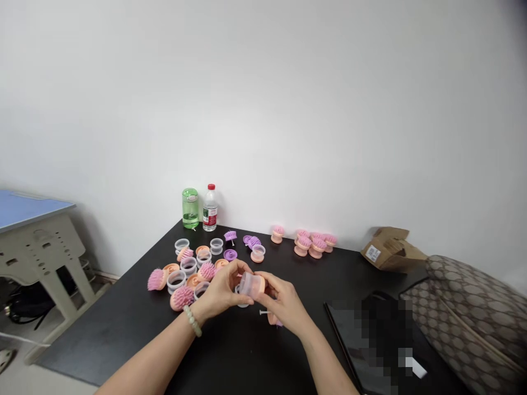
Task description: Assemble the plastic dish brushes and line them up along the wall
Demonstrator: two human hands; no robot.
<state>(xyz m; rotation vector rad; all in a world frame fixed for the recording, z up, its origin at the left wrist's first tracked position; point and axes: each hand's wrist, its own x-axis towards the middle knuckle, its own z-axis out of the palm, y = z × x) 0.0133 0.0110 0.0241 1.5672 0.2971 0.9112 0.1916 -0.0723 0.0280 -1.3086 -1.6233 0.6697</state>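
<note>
Head view: my left hand (220,291) and right hand (286,306) meet low over the black tabletop (123,340), both closed around one translucent plastic cup (247,283) with a peach end (260,286). The left fingers wrap the cup's near side, and the right fingers pinch the peach end. Just under my hands, a white pin (263,312) juts from a peach piece (272,319), mostly hidden by the right hand. A clear plastic ring (242,303) sits partly hidden between my hands. A pale green bead bracelet (192,321) circles my left wrist. Beyond the left hand lies a loose scatter of clear plastic rings (177,281), pink-bristled brush heads (181,298), peach bases (202,250) and purple brush heads (230,236). Further right, a cluster of assembled peach-and-pink brushes (307,244) stands by the wall. At the back edge are a green bottle (190,208) and a water bottle (210,208). A torn cardboard box (391,249) sits at the far right, beside a patterned bag (465,312). A dark flat device (362,340), pixelated, lies near my right hand.
</note>
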